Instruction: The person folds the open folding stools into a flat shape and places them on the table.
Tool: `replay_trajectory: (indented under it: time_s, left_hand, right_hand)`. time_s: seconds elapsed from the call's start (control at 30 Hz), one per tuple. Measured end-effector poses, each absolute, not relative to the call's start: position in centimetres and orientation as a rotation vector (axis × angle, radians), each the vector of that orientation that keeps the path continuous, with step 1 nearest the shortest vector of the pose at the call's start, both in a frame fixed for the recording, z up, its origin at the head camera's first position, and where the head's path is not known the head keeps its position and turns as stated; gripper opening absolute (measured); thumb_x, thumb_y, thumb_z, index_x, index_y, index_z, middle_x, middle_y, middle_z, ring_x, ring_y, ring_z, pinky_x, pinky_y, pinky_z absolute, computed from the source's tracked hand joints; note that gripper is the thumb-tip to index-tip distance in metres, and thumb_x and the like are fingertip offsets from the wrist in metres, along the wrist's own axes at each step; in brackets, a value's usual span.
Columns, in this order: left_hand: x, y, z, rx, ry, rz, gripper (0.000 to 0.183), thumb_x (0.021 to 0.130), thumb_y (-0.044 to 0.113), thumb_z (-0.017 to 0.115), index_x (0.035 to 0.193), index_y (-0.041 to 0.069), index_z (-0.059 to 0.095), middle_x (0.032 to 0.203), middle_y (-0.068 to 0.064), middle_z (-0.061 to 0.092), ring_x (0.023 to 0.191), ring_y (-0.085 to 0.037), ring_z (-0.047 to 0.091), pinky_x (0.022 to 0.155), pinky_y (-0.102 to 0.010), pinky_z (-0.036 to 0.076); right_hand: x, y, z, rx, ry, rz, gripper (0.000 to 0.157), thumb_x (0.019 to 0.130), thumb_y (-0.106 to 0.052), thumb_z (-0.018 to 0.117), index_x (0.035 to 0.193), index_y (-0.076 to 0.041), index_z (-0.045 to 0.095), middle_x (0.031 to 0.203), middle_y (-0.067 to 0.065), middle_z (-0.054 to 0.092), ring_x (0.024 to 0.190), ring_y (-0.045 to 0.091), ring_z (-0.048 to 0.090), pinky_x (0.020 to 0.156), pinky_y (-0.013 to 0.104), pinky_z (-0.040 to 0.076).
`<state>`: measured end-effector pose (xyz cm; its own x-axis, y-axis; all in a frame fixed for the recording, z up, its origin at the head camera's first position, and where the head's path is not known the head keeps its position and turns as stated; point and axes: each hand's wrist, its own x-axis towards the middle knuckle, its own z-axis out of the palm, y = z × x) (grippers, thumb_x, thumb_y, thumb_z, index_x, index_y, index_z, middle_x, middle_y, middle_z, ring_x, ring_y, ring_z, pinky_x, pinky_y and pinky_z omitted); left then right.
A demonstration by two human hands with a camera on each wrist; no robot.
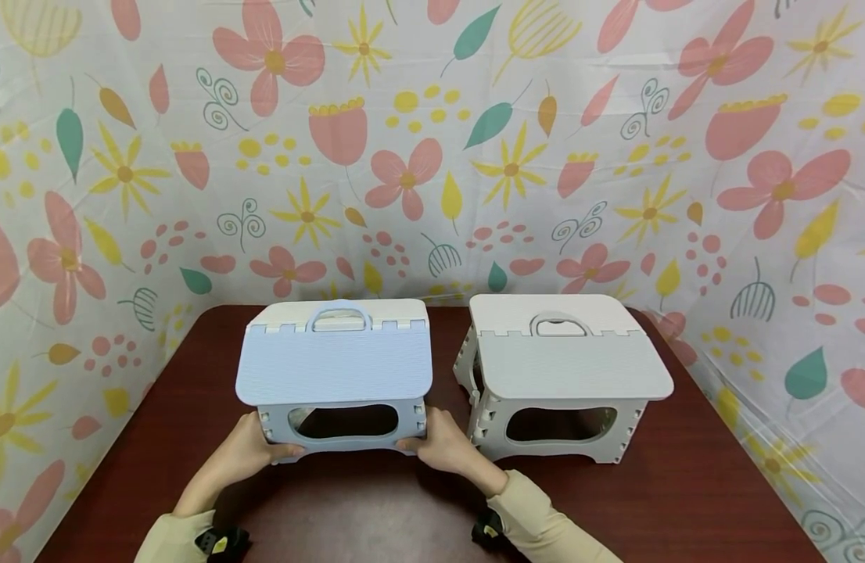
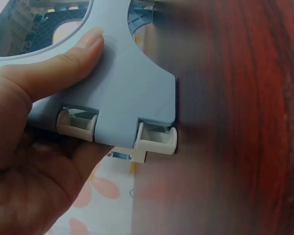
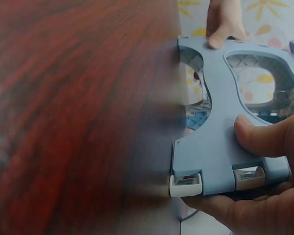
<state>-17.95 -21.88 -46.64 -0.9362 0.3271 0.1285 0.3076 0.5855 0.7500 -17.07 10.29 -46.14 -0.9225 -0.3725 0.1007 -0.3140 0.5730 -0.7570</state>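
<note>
Blue stool (image 1: 334,366) in both hands (image 1: 246,449) (image 1: 443,444)

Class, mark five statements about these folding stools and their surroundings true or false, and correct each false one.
1. The left hand and right hand both grip the blue-and-white folding stool. True.
2. The white folding stool is folded flat. False: it stands unfolded on its legs.
3. The blue-and-white folding stool's carrying handle is blue. True.
4. The backdrop is plain. False: it is printed with flowers and leaves.
5. The tabletop is dark reddish brown. True.
</note>
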Motion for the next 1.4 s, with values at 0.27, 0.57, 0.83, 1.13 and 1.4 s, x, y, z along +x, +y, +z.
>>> replay_trajectory:
  time_s: [0.27, 0.57, 0.83, 1.13, 1.4]
  left_hand:
    - [-17.94, -21.91, -46.61, 0.565, 2.744, 1.336, 0.076, 0.064, 0.019, 0.083, 0.126, 0.007, 0.041, 0.106, -0.017, 0.06, 0.073, -0.008, 0.056, 0.055, -0.025, 0.047]
    - [-17.99, -21.9, -46.68, 0.601, 2.772, 1.315, 0.069, 0.064, 0.021, 0.083, 0.119, 0.004, 0.046, 0.099, -0.013, 0.063, 0.074, -0.006, 0.055, 0.059, -0.023, 0.045]
    - [-18.01, -21.87, -46.66, 0.596, 2.769, 1.315, 0.075, 0.064, 0.021, 0.083, 0.125, 0.005, 0.043, 0.104, -0.013, 0.062, 0.077, -0.008, 0.055, 0.061, -0.023, 0.045]
    - [-17.95, -21.83, -46.78, 0.6, 2.773, 1.326, 0.079, 0.063, 0.02, 0.083, 0.128, 0.007, 0.04, 0.107, -0.013, 0.06, 0.078, -0.008, 0.054, 0.061, -0.023, 0.045]
    - [-17.8, -21.77, -46.75, 0.6, 2.77, 1.333, 0.079, 0.063, 0.019, 0.083, 0.128, 0.007, 0.04, 0.108, -0.015, 0.059, 0.077, -0.008, 0.054, 0.059, -0.023, 0.045]
  right_hand:
    - [-17.09, 10.32, -46.22, -0.603, 2.707, -1.305, 0.024, 0.076, -0.016, 0.073, 0.097, -0.009, 0.062, 0.084, 0.001, 0.068, 0.072, 0.003, 0.059, 0.063, 0.02, 0.046]
    - [-17.22, 10.33, -46.3, -0.625, 2.71, -1.313, 0.017, 0.075, -0.013, 0.074, 0.088, -0.008, 0.065, 0.078, 0.001, 0.068, 0.067, 0.004, 0.056, 0.061, 0.02, 0.045]
    - [-17.31, 10.31, -46.42, -0.612, 2.711, -1.307, 0.016, 0.074, -0.014, 0.075, 0.085, -0.009, 0.065, 0.076, 0.0, 0.067, 0.065, 0.003, 0.055, 0.061, 0.019, 0.045]
    - [-17.27, 10.36, -46.41, -0.615, 2.699, -1.311, 0.016, 0.075, -0.013, 0.075, 0.086, -0.008, 0.065, 0.077, 0.001, 0.067, 0.066, 0.003, 0.055, 0.061, 0.02, 0.045]
    - [-17.15, 10.42, -46.19, -0.608, 2.682, -1.315, 0.018, 0.075, -0.013, 0.074, 0.088, -0.008, 0.063, 0.077, 0.001, 0.067, 0.065, 0.002, 0.055, 0.061, 0.02, 0.046]
